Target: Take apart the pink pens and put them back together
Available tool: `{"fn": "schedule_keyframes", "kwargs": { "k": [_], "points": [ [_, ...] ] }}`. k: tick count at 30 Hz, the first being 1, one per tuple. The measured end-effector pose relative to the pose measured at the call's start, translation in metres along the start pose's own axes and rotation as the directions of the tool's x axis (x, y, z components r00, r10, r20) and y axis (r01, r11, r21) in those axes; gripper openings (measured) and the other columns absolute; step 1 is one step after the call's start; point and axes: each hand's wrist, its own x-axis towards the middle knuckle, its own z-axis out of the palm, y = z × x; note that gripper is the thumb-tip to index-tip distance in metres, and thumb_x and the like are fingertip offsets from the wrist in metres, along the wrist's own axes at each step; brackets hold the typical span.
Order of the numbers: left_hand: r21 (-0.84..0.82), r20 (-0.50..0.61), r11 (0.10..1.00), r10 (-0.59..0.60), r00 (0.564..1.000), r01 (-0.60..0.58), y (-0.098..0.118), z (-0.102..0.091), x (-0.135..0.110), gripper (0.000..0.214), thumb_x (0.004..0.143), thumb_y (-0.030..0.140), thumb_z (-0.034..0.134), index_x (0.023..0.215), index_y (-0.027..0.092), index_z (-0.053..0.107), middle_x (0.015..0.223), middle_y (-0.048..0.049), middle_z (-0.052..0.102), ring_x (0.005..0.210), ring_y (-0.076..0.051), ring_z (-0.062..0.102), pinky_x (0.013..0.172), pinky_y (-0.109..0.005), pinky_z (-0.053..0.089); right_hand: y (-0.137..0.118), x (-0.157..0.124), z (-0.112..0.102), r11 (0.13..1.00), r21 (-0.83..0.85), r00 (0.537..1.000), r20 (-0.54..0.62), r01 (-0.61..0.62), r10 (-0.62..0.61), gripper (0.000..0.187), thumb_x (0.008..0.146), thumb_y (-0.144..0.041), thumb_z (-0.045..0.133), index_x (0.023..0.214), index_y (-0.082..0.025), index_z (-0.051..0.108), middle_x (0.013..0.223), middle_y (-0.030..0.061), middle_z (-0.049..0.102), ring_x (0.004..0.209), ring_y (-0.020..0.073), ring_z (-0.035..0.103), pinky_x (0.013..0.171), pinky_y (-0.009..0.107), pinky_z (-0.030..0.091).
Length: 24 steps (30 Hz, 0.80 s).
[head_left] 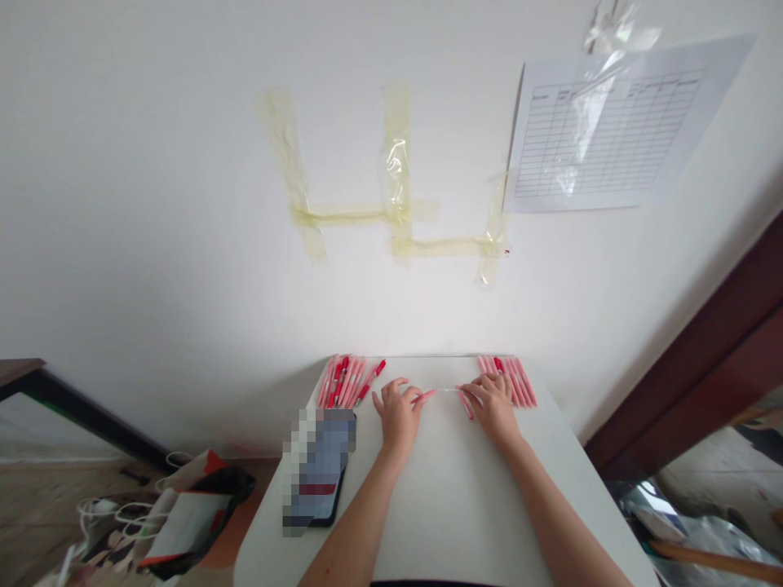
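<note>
My left hand (397, 412) and my right hand (494, 405) rest on a white table (453, 497), near its far edge by the wall. Between them they hold a thin pen refill (441, 391), pink at the left end and clear toward the right, each hand pinching one end. A pile of pink and red pens (347, 380) lies just left of my left hand. Another row of pink pens (512, 378) lies under and beside my right fingers.
A phone (319, 477) lies on the table's left side. Old tape strips (397, 212) and a printed sheet (612, 130) are stuck to the wall. Bags and cables (165, 522) lie on the floor at left; a dark wooden frame (703, 359) stands at right.
</note>
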Motion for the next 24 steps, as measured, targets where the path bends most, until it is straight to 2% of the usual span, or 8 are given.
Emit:
{"fn": "schedule_keyframes", "kwargs": {
  "k": [9,24],
  "points": [
    [-0.018,-0.021,0.999,0.039,0.999,-0.04,-0.003,0.005,-0.001,0.009,0.08,0.025,0.074,0.087,0.03,0.075,0.123,-0.004,0.061,0.123,-0.027,0.052,0.115,-0.069,0.021,0.001,-0.001,0.005,0.998,0.024,0.998,-0.034,0.051,-0.05,0.019,0.095,-0.032,0.058,0.104,-0.032,0.076,0.1,0.0054,0.067,0.108,0.0275,0.05,0.108,0.056,0.029],
    [-0.051,0.0,0.987,0.154,0.988,-0.154,-0.001,0.009,-0.004,0.008,0.082,0.026,0.073,0.088,0.031,0.076,0.123,-0.0041,0.06,0.123,-0.027,0.053,0.116,-0.069,0.024,-0.016,0.001,0.003,0.994,0.006,0.99,-0.091,0.105,-0.104,0.015,0.094,-0.03,0.062,0.1,-0.036,0.075,0.101,0.004,0.064,0.107,0.0261,0.048,0.108,0.058,0.031]
  ]
}}
